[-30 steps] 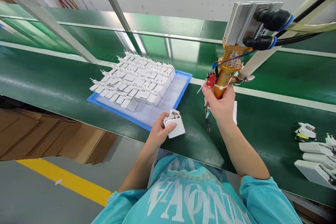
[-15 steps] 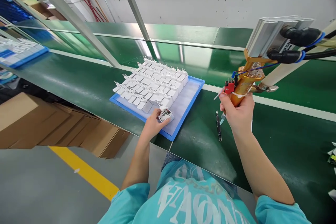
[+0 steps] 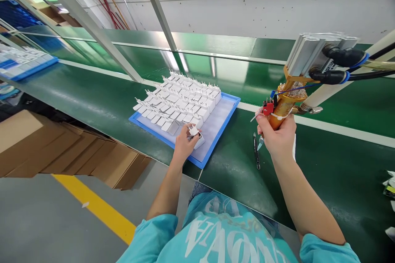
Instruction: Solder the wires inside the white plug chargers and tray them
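My left hand (image 3: 184, 143) is closed on a white charger shell (image 3: 196, 136) and holds it over the near part of the blue tray (image 3: 224, 120). Rows of white charger shells (image 3: 179, 100) fill the far half of that tray, prongs up. My right hand (image 3: 277, 133) grips the orange handle of a hanging tool (image 3: 281, 104) with a red switch and black hoses, held above the green belt. Black tweezers (image 3: 256, 151) lie on the belt just left of my right hand.
The green conveyor belt (image 3: 92, 94) runs left to right, with a metal frame post (image 3: 89, 24) slanting over it. A second blue tray (image 3: 21, 63) sits far left. Loose white parts (image 3: 389, 185) lie at the right edge. Cardboard boxes (image 3: 46, 148) stand on the floor below.
My left hand carried the white shell from the belt beside the tray onto the tray's near part, next to the rows. The view swung right; my right hand stayed on the tool.
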Motion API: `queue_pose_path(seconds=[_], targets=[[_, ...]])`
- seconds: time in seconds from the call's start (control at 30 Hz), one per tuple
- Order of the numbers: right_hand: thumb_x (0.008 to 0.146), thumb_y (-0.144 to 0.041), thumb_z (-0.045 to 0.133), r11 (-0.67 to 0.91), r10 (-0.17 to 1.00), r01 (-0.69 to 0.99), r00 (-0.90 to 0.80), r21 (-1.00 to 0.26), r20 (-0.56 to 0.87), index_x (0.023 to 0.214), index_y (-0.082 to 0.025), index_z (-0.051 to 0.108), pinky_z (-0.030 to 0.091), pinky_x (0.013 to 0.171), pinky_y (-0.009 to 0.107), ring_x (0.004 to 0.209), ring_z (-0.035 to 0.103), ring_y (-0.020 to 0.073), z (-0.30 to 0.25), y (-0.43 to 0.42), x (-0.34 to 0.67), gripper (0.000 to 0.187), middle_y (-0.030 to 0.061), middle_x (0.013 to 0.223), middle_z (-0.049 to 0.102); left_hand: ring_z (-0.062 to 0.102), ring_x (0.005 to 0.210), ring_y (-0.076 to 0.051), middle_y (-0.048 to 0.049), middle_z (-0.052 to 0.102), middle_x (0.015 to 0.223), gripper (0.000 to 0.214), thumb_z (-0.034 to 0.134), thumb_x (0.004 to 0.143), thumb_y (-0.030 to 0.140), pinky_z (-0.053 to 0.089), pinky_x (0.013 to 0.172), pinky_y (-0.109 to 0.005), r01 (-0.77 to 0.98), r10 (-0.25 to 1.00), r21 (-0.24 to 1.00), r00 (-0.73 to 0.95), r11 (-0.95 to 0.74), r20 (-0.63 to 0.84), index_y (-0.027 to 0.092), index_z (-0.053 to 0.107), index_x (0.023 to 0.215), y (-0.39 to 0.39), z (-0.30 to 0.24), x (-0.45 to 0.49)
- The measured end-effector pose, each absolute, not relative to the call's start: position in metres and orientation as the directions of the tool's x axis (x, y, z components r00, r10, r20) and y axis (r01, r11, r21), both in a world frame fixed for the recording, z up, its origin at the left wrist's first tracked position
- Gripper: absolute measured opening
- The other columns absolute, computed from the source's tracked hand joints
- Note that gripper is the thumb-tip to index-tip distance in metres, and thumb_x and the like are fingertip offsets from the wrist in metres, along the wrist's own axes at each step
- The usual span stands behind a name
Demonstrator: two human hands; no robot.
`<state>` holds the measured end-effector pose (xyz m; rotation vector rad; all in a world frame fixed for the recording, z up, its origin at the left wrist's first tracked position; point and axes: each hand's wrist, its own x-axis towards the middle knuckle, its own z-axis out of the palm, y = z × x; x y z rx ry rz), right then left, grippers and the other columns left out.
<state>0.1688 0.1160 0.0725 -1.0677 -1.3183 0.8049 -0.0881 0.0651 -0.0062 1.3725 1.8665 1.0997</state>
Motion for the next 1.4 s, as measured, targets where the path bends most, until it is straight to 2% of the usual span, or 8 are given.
queue_pose_path(seconds=[0.1,0.33,0.73,0.97,1.1,1.23,1.33,1.4], targets=[[0.078,-0.041,0.070,0.344,0.926,0.115,0.122,-0.932,0.357,0.081,-0.022,0.051,0.039,0.046,0.029,0.050,0.048,0.0109,0.072,0.116,0.169,0.027,-0.0020,0.069,0.058,0.066,0.092,-0.022,-0.0086,0.072,0.103,0.040,0.052,0.079,0.025,0.052,0.073,-0.030,0.574,0.964,0.811,-0.260,0.110,0.054,0.019,0.051,0.118,0.063,-0.003,-0.091],[0.079,-0.040,0.069,0.375,0.915,0.134,0.103,-0.917,0.389,0.088,-0.023,0.056,0.043,0.052,0.032,0.057,0.055,0.0153,0.070,0.117,0.170,0.024,-0.0012,0.066,0.059,0.053,0.113,-0.025,-0.0100,0.063,0.125,0.044,0.039,0.092,0.033,0.042,0.101,-0.040,0.744,0.995,0.663,0.048,-0.091,0.083,0.019,0.052,0.132,0.054,0.008,-0.102],[0.080,-0.044,0.066,0.344,0.930,0.155,0.080,-0.926,0.359,0.086,-0.023,0.053,0.042,0.052,0.033,0.050,0.048,0.0140,0.074,0.114,0.169,0.025,-0.0027,0.061,0.055,0.061,0.066,-0.016,-0.0030,0.069,0.092,0.033,0.049,0.091,0.049,0.045,0.063,-0.026,0.788,0.988,0.616,-0.098,0.002,0.122,0.021,0.056,0.106,0.053,-0.005,-0.097],[0.079,-0.045,0.067,0.339,0.933,0.142,0.079,-0.930,0.352,0.088,-0.024,0.053,0.042,0.053,0.034,0.051,0.049,0.0147,0.074,0.114,0.169,0.027,-0.0028,0.062,0.054,0.067,0.086,-0.025,-0.0112,0.067,0.108,0.042,0.044,0.094,0.050,0.049,0.065,-0.031,0.890,0.987,0.452,-0.114,0.050,0.116,0.020,0.048,0.122,0.049,-0.015,-0.093],[0.079,-0.046,0.068,0.324,0.938,0.141,0.080,-0.936,0.337,0.090,-0.024,0.051,0.039,0.050,0.033,0.049,0.046,0.0144,0.072,0.115,0.170,0.029,-0.0028,0.063,0.053,0.066,0.097,-0.030,-0.0138,0.065,0.116,0.049,0.053,0.089,0.047,0.050,0.069,-0.034,0.904,0.996,0.426,-0.070,0.037,0.063,0.019,0.044,0.128,0.050,-0.015,-0.096],[0.079,-0.046,0.068,0.324,0.938,0.144,0.082,-0.935,0.338,0.089,-0.024,0.051,0.038,0.048,0.032,0.048,0.046,0.0143,0.071,0.115,0.171,0.030,-0.0032,0.061,0.052,0.065,0.081,-0.024,-0.0105,0.065,0.108,0.056,0.060,0.082,0.050,0.050,0.070,-0.034,0.715,0.990,0.693,-0.141,0.096,0.008,0.019,0.044,0.125,0.055,-0.016,-0.105],[0.079,-0.046,0.068,0.324,0.938,0.151,0.076,-0.934,0.338,0.086,-0.024,0.051,0.038,0.048,0.032,0.048,0.045,0.0136,0.072,0.115,0.171,0.029,-0.0044,0.057,0.050,0.064,0.079,-0.019,-0.0073,0.064,0.100,0.061,0.062,0.078,0.057,0.050,0.067,-0.029,0.262,0.939,0.954,-0.341,0.145,-0.049,0.019,0.046,0.122,0.057,-0.016,-0.116],[0.079,-0.047,0.067,0.321,0.939,0.150,0.078,-0.935,0.334,0.087,-0.023,0.052,0.038,0.047,0.031,0.048,0.046,0.0130,0.072,0.115,0.171,0.029,-0.0042,0.059,0.051,0.064,0.083,-0.019,-0.0072,0.064,0.099,0.063,0.062,0.075,0.062,0.049,0.067,-0.027,-0.008,0.908,0.995,-0.409,0.099,-0.093,0.018,0.049,0.118,0.057,-0.015,-0.124]])
